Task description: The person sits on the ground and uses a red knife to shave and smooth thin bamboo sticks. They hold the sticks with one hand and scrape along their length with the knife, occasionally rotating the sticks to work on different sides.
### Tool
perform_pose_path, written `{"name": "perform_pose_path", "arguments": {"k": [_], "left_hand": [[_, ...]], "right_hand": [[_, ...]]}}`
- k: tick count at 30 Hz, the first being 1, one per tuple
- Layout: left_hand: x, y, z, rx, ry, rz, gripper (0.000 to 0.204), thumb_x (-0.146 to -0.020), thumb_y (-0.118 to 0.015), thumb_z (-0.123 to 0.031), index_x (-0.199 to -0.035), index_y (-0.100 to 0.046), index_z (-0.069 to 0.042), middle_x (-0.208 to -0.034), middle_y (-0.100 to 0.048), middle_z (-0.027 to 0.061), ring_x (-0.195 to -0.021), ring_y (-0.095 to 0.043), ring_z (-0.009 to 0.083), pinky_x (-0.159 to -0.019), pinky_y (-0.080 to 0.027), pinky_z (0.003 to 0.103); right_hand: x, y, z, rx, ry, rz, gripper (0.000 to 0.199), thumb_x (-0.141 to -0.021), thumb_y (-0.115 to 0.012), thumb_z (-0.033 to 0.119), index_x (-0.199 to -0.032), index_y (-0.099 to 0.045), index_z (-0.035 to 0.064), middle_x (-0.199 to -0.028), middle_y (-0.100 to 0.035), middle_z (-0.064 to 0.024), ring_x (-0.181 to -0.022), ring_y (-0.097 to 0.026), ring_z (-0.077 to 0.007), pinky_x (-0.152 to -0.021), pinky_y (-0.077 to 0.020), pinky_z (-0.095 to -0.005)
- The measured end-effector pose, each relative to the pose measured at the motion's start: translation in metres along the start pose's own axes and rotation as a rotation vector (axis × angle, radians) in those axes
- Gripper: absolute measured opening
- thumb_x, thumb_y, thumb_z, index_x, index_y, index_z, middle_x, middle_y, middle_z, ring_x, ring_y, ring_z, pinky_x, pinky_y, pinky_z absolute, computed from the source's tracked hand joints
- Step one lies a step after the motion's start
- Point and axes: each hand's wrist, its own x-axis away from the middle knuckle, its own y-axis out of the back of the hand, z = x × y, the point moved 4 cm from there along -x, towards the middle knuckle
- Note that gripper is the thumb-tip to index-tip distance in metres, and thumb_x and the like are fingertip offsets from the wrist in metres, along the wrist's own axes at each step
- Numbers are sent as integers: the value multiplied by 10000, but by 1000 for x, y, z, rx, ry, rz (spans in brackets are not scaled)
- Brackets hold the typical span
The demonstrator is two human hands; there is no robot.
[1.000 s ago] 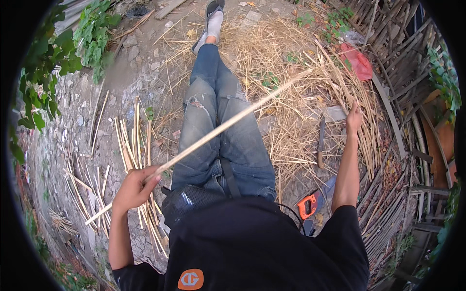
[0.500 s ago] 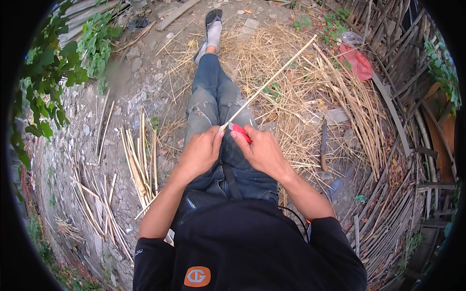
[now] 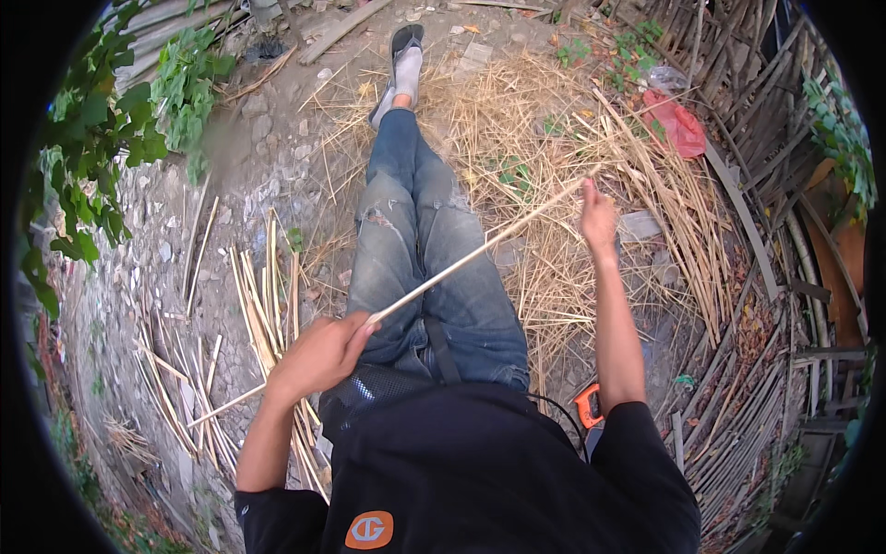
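A long, thin, pale bamboo strip (image 3: 480, 251) slants across my thighs, its far end up and to the right. My left hand (image 3: 321, 355) is wrapped round it above my lap, and its near part sticks out behind the wrist toward the lower left. With its thumb on the strip's far tip, my right hand (image 3: 598, 220) is closed, arm stretched forward. What else its fingers may hold is hidden; the red-handled tool seen earlier does not show now. My legs in torn jeans (image 3: 434, 240) lie straight out under the strip.
Loose straw-like shavings (image 3: 544, 129) cover the ground right of my legs. Bundles of cut strips (image 3: 263, 314) lie at my left. By my right elbow is an orange-handled tool (image 3: 588, 406). A red plastic bag (image 3: 676, 125) rests near the stick fence (image 3: 738, 102).
My hands have moved apart: the right went forward and right to the strip's far end, the left back toward my lap. The strip has come nearer and lies flatter across my legs.
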Motion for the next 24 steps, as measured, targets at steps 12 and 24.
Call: {"name": "perform_pose_path", "arguments": {"k": [12, 24], "left_hand": [[-22, 4, 7, 62, 66, -271, 258, -1078, -545, -181, -1157, -709, 2, -691, -649, 163, -547, -564, 245, -593, -464, 382], [-61, -24, -31, 7, 92, -341, 230, -1063, -586, -213, -1073, -682, -4, -740, -639, 278, -742, -640, 506, -658, -483, 537]], "right_hand": [[88, 31, 92, -172, 245, 164, 622, -1098, -484, 547, -920, -679, -16, -621, -491, -19, -602, -413, -127, -554, -362, -355], [189, -32, 182, 124, 541, 352, 500, -1067, -551, 479, -994, -684, 3, -696, -679, -271, -697, -688, -494, -617, -524, -580]]}}
